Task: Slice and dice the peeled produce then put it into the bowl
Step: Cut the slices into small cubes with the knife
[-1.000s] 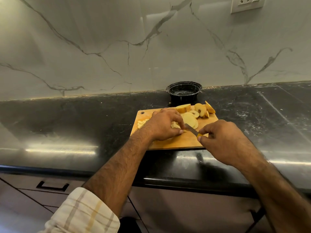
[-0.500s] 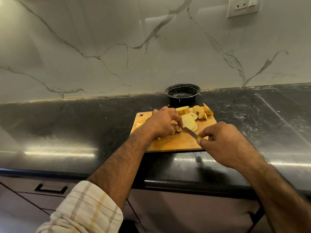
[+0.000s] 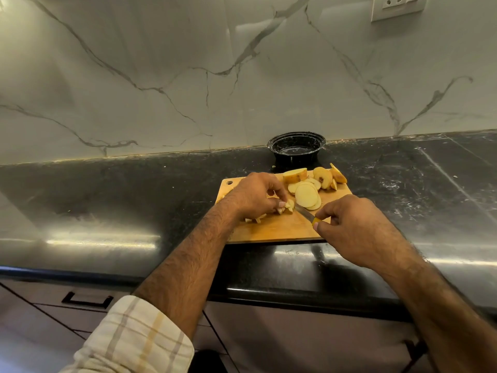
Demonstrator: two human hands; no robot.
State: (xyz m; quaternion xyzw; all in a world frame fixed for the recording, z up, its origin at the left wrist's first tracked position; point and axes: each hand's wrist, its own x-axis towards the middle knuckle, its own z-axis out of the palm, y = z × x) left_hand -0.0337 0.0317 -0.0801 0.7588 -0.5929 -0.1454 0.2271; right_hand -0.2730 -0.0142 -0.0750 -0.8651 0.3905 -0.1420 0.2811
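A wooden cutting board (image 3: 271, 230) lies on the dark counter. On it my left hand (image 3: 255, 196) pinches a small stack of pale potato pieces (image 3: 288, 205) with curled fingertips. My right hand (image 3: 352, 230) grips a yellow-handled knife (image 3: 305, 214), its blade angled toward those pieces. Round potato slices (image 3: 306, 195) lie in a pile just right of the blade. Larger chunks (image 3: 294, 175) and curved wedges (image 3: 324, 177) sit at the board's far edge. Small diced bits (image 3: 255, 219) show under my left wrist. A black bowl (image 3: 297, 150) stands behind the board by the wall.
The black stone counter (image 3: 107, 200) stretches left and right of the board. A marble backsplash (image 3: 188, 76) rises behind it, with a wall socket (image 3: 398, 6) at top right. Below the counter edge are drawers with a dark handle (image 3: 87, 301).
My left hand has shifted slightly left and lifted its fingertips on the pieces, exposing more cut bits. The knife blade has slid closer to them. The view has tilted a little.
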